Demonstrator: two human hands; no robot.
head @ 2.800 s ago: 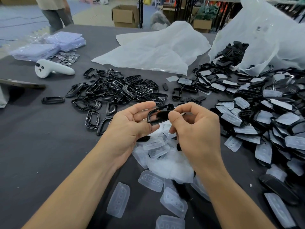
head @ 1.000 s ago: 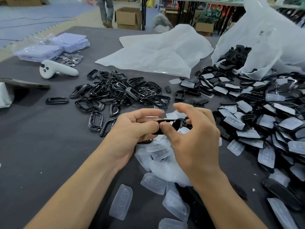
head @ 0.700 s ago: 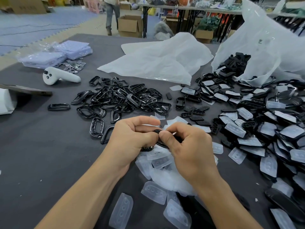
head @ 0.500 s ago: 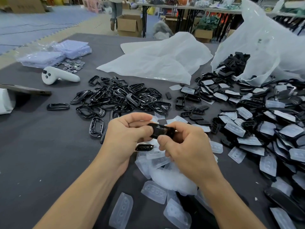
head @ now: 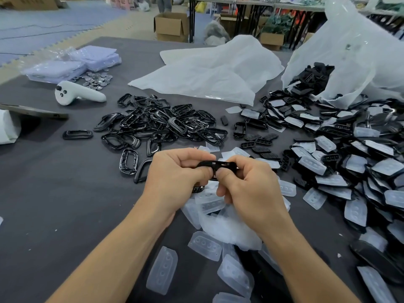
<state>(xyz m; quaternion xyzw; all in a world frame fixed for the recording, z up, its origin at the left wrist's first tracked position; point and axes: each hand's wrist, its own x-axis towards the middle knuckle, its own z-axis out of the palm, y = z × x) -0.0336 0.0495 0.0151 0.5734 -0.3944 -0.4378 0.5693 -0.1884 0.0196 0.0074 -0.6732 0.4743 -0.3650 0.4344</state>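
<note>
As left hand [head: 175, 178], right hand [head: 249, 186] pinch frame [head: 216, 164]

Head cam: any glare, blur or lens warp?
Head view: wide-angle stretch toward the edges; soft light, faint shadows on the table; glints on the pile of black frames; far cardboard box soft; black frame between left hand and right hand sharp.

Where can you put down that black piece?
The black piece fits on the bare table left of the left hand, nearer than the pile of black rings and the white controller. A smaller gap lies between the purple packets and the white bag. It is crowded on the right, in the heap of black and clear parts, and under the right hand.
</note>
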